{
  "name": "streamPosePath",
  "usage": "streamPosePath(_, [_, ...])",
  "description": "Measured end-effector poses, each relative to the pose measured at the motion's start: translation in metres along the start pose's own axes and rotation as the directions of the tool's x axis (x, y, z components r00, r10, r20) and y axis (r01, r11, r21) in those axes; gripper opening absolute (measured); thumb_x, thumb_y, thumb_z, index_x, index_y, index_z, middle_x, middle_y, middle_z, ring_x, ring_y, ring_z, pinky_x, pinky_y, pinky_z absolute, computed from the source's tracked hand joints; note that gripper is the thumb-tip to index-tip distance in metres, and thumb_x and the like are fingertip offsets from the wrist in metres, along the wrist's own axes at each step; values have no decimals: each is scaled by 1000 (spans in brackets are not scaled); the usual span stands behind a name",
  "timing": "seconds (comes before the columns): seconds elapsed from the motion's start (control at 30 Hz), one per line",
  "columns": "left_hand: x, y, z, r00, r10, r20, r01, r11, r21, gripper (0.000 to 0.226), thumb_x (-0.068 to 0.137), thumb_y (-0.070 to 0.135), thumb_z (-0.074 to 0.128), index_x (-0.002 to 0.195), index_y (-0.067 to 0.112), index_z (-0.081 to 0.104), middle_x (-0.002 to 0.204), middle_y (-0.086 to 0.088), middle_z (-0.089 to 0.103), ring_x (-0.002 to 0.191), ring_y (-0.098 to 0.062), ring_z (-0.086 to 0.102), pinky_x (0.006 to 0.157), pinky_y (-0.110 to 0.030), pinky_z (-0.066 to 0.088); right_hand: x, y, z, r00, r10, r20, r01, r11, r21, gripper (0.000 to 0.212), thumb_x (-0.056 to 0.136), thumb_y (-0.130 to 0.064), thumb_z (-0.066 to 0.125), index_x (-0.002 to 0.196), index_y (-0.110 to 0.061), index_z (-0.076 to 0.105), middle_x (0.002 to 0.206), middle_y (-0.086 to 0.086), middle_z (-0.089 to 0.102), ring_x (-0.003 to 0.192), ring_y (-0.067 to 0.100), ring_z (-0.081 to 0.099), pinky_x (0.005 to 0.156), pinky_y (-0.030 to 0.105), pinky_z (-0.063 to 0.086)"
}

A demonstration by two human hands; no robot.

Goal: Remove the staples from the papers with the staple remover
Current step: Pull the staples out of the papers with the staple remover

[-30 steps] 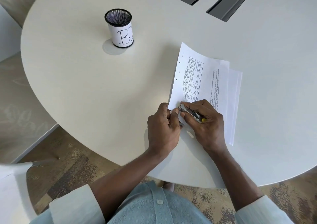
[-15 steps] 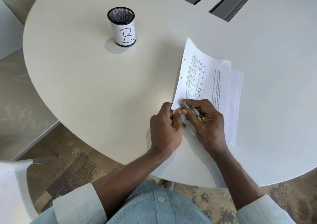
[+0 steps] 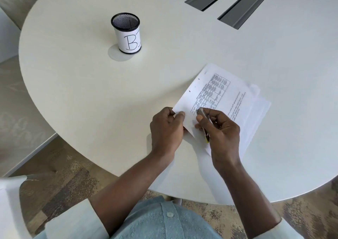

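A stack of white printed papers [image 3: 225, 99] lies on the round table, with a table of text on the top sheet. My left hand [image 3: 166, 127] pinches the near left corner of the top sheet and lifts it slightly. My right hand [image 3: 219, 129] grips a slim metal staple remover [image 3: 203, 118] with a yellow end, its tip resting on the paper near that corner. Two small dark marks show along the sheet's left edge. I cannot make out the staple itself.
A black mesh pen cup [image 3: 127, 33] labelled "B" stands at the back left of the white table [image 3: 91, 92]. Two grey cable slots [image 3: 228, 2] sit at the far side. A white chair part [image 3: 9, 202] is at the lower left, over carpet.
The papers have turned clockwise and the lifted sheet lies flatter. My right hand has tilted the remover more upright, and both hands stay at the near corner.
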State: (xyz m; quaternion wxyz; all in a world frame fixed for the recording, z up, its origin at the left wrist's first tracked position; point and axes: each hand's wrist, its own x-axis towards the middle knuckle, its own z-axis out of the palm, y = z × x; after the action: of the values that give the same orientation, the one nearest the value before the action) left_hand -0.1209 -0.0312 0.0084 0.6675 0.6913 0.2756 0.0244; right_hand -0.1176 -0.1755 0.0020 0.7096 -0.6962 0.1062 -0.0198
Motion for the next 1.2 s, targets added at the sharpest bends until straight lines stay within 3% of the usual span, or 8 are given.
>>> streamPosePath(0.13, [10, 7, -1, 998, -67, 21, 69, 992, -108, 29, 86, 26, 75, 92, -2, 73, 93, -38, 70, 76, -33, 64, 87, -65, 66, -19, 0, 12, 999, 33, -32, -33, 999, 4, 12, 95, -12, 86, 107, -16, 85, 89, 9, 85, 72, 11, 76, 62, 15, 53])
streamPosePath(0.2, [13, 7, -2, 999, -37, 25, 39, 994, -98, 19, 94, 21, 79, 93, 2, 76, 76, -22, 66, 73, -25, 56, 77, -45, 59, -30, 2, 17, 998, 68, -18, -67, 997, 42, 11, 95, -13, 86, 106, -16, 85, 89, 10, 84, 74, 13, 76, 62, 16, 53])
streamPosePath(0.3, [21, 10, -6, 997, -6, 80, 8, 1000, -27, 15, 99, 19, 79, 91, 6, 79, 72, -3, 63, 71, -19, 52, 71, -36, 46, -32, -1, 17, 992, 123, 33, -127, 981, 145, 9, 94, -10, 86, 101, -16, 87, 91, 9, 84, 79, 19, 79, 61, 20, 55])
streamPosePath(0.5, [39, 18, -12, 958, 33, 285, -69, 991, 117, 29, 101, 15, 78, 95, -12, 70, 77, -11, 55, 76, -21, 47, 72, -37, 40, 6, -14, -8, 996, -73, 51, 76, 996, -44, 17, 90, -10, 88, 104, -19, 86, 87, 5, 84, 74, 15, 75, 62, 17, 53])
streamPosePath(0.67, [50, 27, -10, 933, 14, 360, -101, 969, 224, 28, 101, 20, 78, 99, -7, 73, 81, -19, 61, 78, -21, 52, 75, -38, 45, 33, -12, -21, 990, -104, 100, 121, 976, -181, 25, 82, -22, 90, 106, -20, 85, 99, 3, 86, 95, 31, 81, 88, 50, 67])
streamPosePath(0.83, [58, 36, -13, 915, -45, 400, -86, 949, 302, 24, 99, 29, 81, 94, 6, 81, 81, -8, 67, 75, -23, 58, 72, -34, 44, 37, 2, -23, 980, -100, 170, 135, 968, -210, 26, 83, -26, 92, 107, -21, 85, 101, 4, 86, 97, 35, 81, 91, 62, 66])
streamPosePath(0.97, [58, 38, -17, 903, -46, 427, -121, 927, 356, 44, 100, 30, 79, 84, -8, 66, 68, -7, 40, 63, -25, 34, 65, -34, 30, 35, 9, -22, 977, -104, 184, 140, 971, -193, 22, 85, -27, 90, 106, -23, 85, 104, 4, 86, 101, 33, 82, 95, 63, 65])
streamPosePath(1.2, [57, 36, -17, 888, 1, 460, -200, 901, 384, 42, 106, 28, 70, 74, 8, 52, 65, 2, 27, 59, -21, 23, 62, -36, 19, 43, 2, -23, 962, -115, 247, 164, 969, -184, 22, 85, -33, 87, 105, -23, 85, 102, 4, 86, 97, 26, 83, 91, 54, 66])
